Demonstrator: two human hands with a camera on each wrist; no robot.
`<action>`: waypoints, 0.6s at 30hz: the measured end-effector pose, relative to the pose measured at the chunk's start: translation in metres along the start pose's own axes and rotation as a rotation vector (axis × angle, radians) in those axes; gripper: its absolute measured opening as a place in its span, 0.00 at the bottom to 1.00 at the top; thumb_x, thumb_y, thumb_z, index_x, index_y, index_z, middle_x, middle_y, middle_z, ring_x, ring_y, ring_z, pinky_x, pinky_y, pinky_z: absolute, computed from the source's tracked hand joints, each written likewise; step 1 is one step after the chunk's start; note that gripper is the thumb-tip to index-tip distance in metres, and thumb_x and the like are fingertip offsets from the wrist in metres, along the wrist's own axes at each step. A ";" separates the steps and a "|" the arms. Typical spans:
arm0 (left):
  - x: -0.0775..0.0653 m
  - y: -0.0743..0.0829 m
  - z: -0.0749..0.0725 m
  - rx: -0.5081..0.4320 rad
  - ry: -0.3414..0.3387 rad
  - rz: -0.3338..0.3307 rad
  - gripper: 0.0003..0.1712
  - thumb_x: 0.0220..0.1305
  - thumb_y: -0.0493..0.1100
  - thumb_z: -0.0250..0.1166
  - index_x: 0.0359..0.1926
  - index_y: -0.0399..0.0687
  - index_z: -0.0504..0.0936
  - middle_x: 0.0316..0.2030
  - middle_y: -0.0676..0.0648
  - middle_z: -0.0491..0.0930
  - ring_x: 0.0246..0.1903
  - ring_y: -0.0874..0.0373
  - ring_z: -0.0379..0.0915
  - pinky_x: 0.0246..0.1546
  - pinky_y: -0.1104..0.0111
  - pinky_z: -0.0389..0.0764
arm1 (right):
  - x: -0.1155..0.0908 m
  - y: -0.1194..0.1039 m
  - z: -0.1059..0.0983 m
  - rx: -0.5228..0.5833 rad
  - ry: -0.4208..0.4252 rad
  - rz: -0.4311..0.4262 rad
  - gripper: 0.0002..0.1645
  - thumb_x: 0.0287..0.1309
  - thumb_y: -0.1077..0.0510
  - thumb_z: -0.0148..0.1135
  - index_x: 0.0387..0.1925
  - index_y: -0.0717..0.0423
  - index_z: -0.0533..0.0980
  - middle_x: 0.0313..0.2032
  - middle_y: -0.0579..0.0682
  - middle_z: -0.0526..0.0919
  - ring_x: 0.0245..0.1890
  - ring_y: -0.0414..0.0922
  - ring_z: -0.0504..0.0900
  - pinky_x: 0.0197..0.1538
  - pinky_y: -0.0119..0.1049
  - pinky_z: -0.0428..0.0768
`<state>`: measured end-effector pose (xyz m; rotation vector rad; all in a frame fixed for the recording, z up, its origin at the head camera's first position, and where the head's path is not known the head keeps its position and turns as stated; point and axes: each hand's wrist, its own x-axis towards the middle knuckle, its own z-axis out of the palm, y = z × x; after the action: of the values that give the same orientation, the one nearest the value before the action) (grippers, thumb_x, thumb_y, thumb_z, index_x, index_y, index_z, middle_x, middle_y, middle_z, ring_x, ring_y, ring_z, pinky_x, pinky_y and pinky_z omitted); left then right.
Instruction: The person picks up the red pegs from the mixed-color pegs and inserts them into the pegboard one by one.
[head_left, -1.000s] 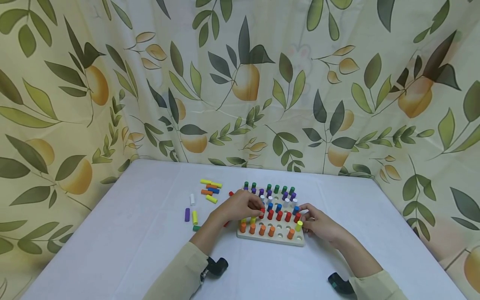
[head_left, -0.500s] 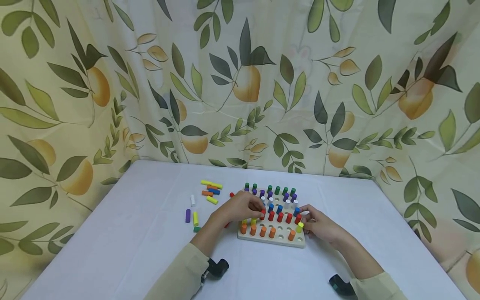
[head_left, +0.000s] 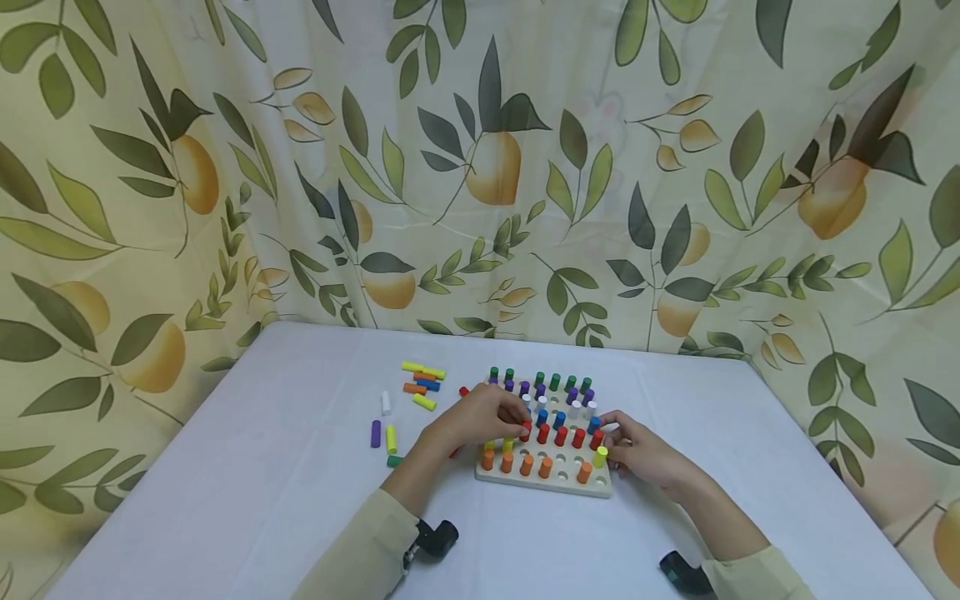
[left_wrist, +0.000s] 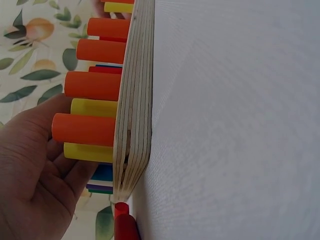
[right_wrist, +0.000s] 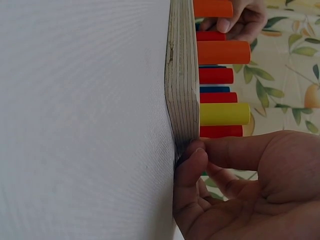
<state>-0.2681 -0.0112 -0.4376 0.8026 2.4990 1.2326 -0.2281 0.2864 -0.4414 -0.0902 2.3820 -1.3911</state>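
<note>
A pale wooden pegboard [head_left: 543,484] lies on the table, with coloured pegs upright in rows of green, purple, white, blue, red, yellow and orange. My left hand [head_left: 480,414] reaches over its left side, thumb and fingertips pinching a red peg [head_left: 525,432] that stands at the left of the red row. My right hand [head_left: 641,450] holds the board by its right edge, close to a yellow peg [head_left: 600,456]. The right wrist view shows the thumb and a finger together at the board's layered side [right_wrist: 184,90]. Orange pegs [left_wrist: 84,129] partly cover the left fingers in the left wrist view.
Left of the board lie loose pegs, among them a purple peg [head_left: 376,433], a white peg [head_left: 386,403], a yellow peg [head_left: 424,401] and a blue peg [head_left: 428,385]. Red pegs [left_wrist: 126,227] lie beside the board's corner. A leaf-patterned curtain [head_left: 480,250] hangs behind the white-covered table.
</note>
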 end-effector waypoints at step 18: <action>-0.003 0.005 0.001 0.015 0.014 -0.048 0.08 0.66 0.36 0.73 0.43 0.52 0.91 0.37 0.56 0.86 0.38 0.64 0.79 0.44 0.71 0.81 | -0.001 0.001 -0.001 0.005 -0.007 -0.023 0.26 0.69 0.71 0.54 0.65 0.62 0.64 0.42 0.56 0.69 0.36 0.50 0.74 0.37 0.35 0.77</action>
<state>-0.2635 -0.0096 -0.4341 0.7364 2.5261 1.2088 -0.2273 0.2877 -0.4416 -0.1211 2.3788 -1.4049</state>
